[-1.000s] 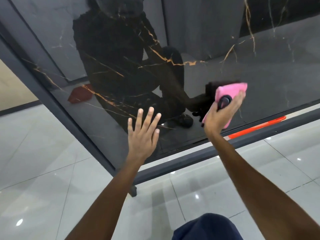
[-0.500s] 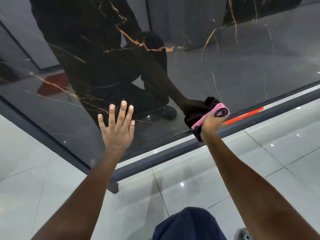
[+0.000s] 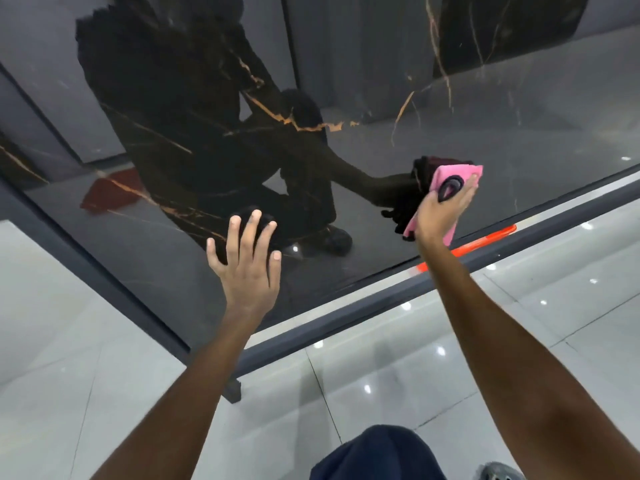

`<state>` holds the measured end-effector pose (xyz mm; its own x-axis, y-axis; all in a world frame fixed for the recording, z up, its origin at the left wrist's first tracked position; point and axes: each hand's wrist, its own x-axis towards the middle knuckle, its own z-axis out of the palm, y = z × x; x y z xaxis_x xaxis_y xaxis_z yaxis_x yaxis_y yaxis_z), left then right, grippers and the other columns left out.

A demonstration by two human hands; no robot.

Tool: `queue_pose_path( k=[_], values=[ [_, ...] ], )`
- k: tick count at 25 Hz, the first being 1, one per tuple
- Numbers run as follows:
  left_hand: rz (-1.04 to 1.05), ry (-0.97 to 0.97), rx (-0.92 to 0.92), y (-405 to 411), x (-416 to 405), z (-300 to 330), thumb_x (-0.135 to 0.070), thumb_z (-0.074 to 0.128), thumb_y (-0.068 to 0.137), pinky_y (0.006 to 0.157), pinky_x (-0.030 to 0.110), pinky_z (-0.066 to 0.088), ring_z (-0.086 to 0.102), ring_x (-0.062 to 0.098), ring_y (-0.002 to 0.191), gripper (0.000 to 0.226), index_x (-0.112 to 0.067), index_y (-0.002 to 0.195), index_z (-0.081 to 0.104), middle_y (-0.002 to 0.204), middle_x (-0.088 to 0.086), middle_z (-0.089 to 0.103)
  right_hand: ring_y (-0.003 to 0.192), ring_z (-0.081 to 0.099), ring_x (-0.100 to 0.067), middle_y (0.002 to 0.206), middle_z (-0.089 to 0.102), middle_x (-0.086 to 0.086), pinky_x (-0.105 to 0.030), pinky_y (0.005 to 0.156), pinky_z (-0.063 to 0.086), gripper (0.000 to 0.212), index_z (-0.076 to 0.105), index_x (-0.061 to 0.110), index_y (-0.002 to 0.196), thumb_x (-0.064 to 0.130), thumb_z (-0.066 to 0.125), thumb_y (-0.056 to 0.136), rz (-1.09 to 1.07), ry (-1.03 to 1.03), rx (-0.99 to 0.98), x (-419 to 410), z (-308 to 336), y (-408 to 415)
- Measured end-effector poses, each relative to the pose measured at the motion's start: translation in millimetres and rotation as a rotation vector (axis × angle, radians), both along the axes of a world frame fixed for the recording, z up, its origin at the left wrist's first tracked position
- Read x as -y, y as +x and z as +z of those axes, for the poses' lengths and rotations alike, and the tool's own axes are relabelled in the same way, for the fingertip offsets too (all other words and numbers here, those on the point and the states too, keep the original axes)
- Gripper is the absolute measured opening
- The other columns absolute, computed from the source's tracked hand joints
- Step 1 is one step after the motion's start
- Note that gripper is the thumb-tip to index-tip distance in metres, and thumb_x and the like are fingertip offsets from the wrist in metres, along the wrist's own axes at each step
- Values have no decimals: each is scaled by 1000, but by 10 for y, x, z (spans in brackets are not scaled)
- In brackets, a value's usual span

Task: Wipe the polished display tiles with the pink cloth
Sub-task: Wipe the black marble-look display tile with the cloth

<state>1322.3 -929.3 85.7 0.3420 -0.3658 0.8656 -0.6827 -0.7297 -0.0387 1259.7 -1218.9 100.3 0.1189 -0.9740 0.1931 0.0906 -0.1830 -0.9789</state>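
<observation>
A large polished black display tile (image 3: 502, 133) with gold veins leans in front of me and mirrors a crouching figure. My right hand (image 3: 438, 216) holds a folded pink cloth (image 3: 445, 174) against the tile's lower right part, just above its bottom edge. A dark ring-shaped thing sits on the cloth between my thumb and fingers. My left hand (image 3: 247, 268) lies flat on the tile's lower middle with its fingers spread and holds nothing.
A grey metal frame (image 3: 346, 320) runs along the tile's bottom and left edges, with a small foot at the corner. An orange strip (image 3: 485, 239) lies on the bottom rail. Glossy pale floor tiles (image 3: 381, 382) spread below. My dark blue knee (image 3: 377, 455) is at the bottom.
My right hand dropped with the cloth to the tile's bottom edge, then came back up a little. My left hand stayed flat on the tile.
</observation>
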Motion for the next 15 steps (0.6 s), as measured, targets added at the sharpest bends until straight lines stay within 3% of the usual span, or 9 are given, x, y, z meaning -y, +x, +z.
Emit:
queue_pose_path(
  k=[2, 5, 7, 8, 10, 12, 13, 14, 15],
  values=[
    [-104, -105, 27, -100, 157, 497, -30, 35, 100, 117, 42, -4, 18, 20, 145, 39, -23, 138, 42, 152, 1, 31, 147, 11, -33, 159, 11, -19, -38, 121, 4, 77, 17, 2, 151, 1, 49, 80, 104, -267, 10, -546, 391, 41],
    [-121, -293, 96, 5, 412, 1625, -31, 38, 101, 118, 41, -4, 21, 29, 146, 43, -19, 142, 43, 154, 8, 35, 147, 13, -28, 158, 18, -11, -38, 120, 5, 73, 22, 13, 151, 20, 50, 84, 373, -1158, -270, -1399, 708, -25],
    [-1, -327, 136, 106, 472, 2112, -30, 38, 102, 119, 45, 0, 22, 33, 146, 47, -19, 148, 37, 157, 7, 31, 145, 21, -29, 154, 30, -11, -38, 118, 14, 70, 32, 12, 148, 20, 51, 82, 311, -1434, -327, -1007, 1046, -117],
    [71, -319, 143, 151, 482, 2169, -29, 37, 103, 119, 50, 3, 21, 35, 146, 50, -19, 151, 31, 159, 6, 28, 144, 22, -32, 153, 32, -12, -34, 118, 12, 71, 34, 10, 147, 16, 53, 79, 236, -1388, -313, -661, 1231, -147],
    [153, -285, 181, 192, 500, 2156, -27, 36, 104, 117, 56, 8, 22, 36, 146, 53, -19, 154, 23, 160, 6, 25, 145, 17, -37, 156, 23, -13, -21, 117, 3, 77, 30, 5, 148, 4, 55, 76, 82, -1024, -286, 51, 1651, -236],
    [149, -264, 177, 228, 508, 2122, -26, 34, 105, 116, 57, 9, 21, 36, 145, 53, -18, 155, 20, 160, 6, 24, 147, 9, -33, 160, 13, -10, -25, 119, 6, 81, 20, 7, 151, -1, 55, 79, 39, -610, -218, 147, 1925, -255],
    [129, -267, 161, 238, 505, 2121, -27, 32, 105, 116, 57, 8, 21, 36, 145, 53, -18, 156, 18, 160, 6, 23, 148, 7, -28, 160, 13, -8, -33, 120, 9, 82, 19, 10, 152, 2, 55, 79, 48, -555, -246, -101, 1967, -197],
    [119, -276, 164, 247, 504, 2125, -28, 31, 105, 115, 57, 8, 21, 36, 145, 53, -18, 156, 17, 160, 6, 23, 148, 6, -24, 160, 15, -6, -40, 118, 12, 83, 19, 14, 153, 8, 54, 77, 91, -666, -289, -415, 1928, -124],
    [123, -284, 176, 254, 506, 2130, -28, 30, 106, 115, 57, 9, 21, 36, 145, 54, -18, 156, 16, 160, 6, 23, 148, 7, -22, 160, 18, -4, -46, 115, 14, 82, 21, 18, 153, 16, 52, 77, 168, -918, -349, -738, 1860, -88]
  ],
)
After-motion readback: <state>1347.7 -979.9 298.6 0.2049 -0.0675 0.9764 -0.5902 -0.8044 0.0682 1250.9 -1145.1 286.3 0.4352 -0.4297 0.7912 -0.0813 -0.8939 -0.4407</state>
